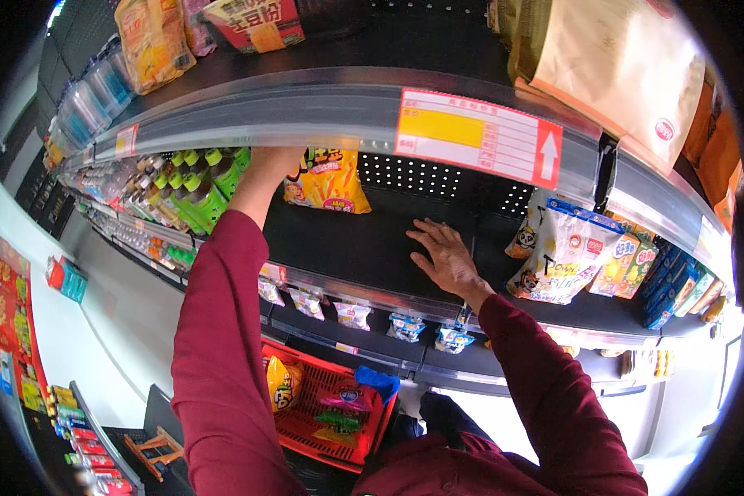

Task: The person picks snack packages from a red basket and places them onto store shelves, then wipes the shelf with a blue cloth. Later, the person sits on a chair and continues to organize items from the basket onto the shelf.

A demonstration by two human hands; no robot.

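My left hand (278,162) reaches in under the lip of the upper shelf, beside a yellow snack bag (327,185) that stands upright on the black shelf (347,242). The shelf lip hides its fingers, so whether they grip the bag does not show. Palm down, my right hand (446,255) is over the same shelf, fingers spread and holding nothing. To its right stands a white snack bag (564,254) with a blue top edge. Left of my left forearm are green-capped bottles (204,180) in rows.
Below, a red plastic basket (313,446) holds several snack bags and a blue cloth (377,383). The upper shelf's edge (335,118), bearing a price label (477,137), overhangs my hands. Small bags (353,315) line the lower shelf. A wooden stool (155,451) stands at lower left.
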